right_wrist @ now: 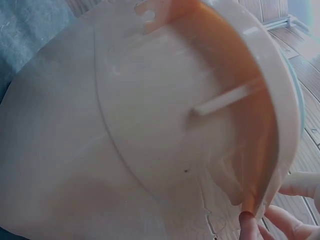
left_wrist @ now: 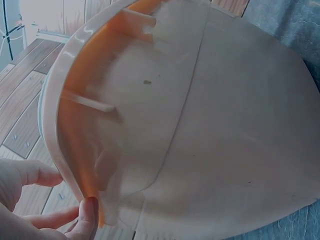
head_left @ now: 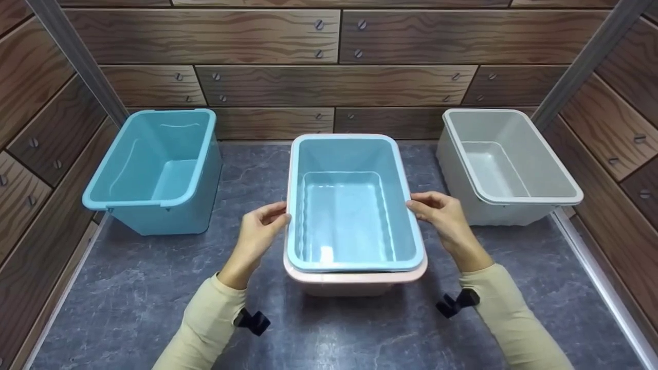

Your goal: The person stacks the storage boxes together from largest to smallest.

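A light blue plastic bin (head_left: 344, 154) sits nested inside a pink bin (head_left: 354, 278), whose rim and lower front wall show below it in the head view. My left hand (head_left: 257, 228) pinches the pink rim on the left side, its thumb close to the blue rim. On the opposite side my right hand (head_left: 450, 221) pinches the rim in the same way. Both wrist views show the ribbed underside of the rim and the outer wall of the pink bin (left_wrist: 150, 125), with fingertips tucked under its lip. The blue bin holds nothing.
A teal bin (head_left: 175, 218) stands at the back left and a grey bin (head_left: 514, 210) at the back right, both upright with nothing inside. Wood-patterned walls (head_left: 329, 85) enclose the dark marbled surface (head_left: 154, 298) at the back and sides.
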### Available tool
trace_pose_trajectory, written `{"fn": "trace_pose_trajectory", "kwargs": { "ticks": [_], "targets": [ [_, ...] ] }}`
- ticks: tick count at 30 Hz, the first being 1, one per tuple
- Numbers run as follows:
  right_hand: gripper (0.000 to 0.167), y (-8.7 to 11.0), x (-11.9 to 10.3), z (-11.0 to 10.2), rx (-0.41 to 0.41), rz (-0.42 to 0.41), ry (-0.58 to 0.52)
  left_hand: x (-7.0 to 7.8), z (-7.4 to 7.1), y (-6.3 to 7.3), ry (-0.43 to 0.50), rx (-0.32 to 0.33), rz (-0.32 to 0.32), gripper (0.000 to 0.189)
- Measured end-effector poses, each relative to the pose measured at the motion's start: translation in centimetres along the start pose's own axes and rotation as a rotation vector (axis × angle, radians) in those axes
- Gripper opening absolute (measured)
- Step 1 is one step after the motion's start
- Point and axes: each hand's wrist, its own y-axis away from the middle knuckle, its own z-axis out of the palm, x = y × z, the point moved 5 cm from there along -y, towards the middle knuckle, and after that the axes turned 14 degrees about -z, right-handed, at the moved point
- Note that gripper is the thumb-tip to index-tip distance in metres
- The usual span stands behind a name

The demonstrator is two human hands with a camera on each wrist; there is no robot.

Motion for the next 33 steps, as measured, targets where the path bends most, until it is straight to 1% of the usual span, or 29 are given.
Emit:
{"fn": "trace_pose_trajectory", "kwargs": {
  "ticks": [4, 7, 9, 14, 18, 20, 24, 29, 33],
  "targets": [
    [0.008, -0.04, -0.05, 0.13, 0.013, 0.008, -0.005, 0.09, 0.03, -0.18, 0.029, 0.0, -0.022, 0.035],
    [0.015, -0.02, -0.08, 0.23, 0.022, 0.014, -0.019, 0.2, 0.02, -0.26, 0.056, -0.009, -0.03, 0.033],
    [0.017, 0.0, -0.12, 0.33, 0.022, 0.016, -0.029, 0.26, -0.05, -0.3, 0.063, -0.011, -0.034, 0.033],
    [0.01, -0.01, -0.27, 0.59, 0.018, 0.019, -0.019, 0.35, -0.32, -0.38, 0.061, 0.012, -0.04, 0.034],
    [0.008, -0.09, -0.32, 0.68, 0.02, 0.016, -0.005, 0.29, -0.4, -0.46, 0.068, 0.016, -0.044, 0.034],
    [0.008, -0.12, -0.31, 0.73, 0.016, 0.015, -0.004, 0.25, -0.43, -0.49, 0.063, 0.016, -0.045, 0.034],
    [0.006, -0.13, -0.29, 0.73, 0.0, -0.004, 0.006, 0.3, -0.52, -0.49, 0.027, 0.006, -0.026, 0.033],
    [0.014, -0.11, -0.27, 0.58, -0.027, -0.04, 0.039, 0.44, -0.64, -0.44, -0.034, -0.014, -0.003, 0.033],
    [0.017, -0.16, -0.08, 0.37, -0.021, -0.07, 0.037, 0.62, -0.79, -0.27, -0.07, -0.008, 0.016, 0.033]
  ]
}}
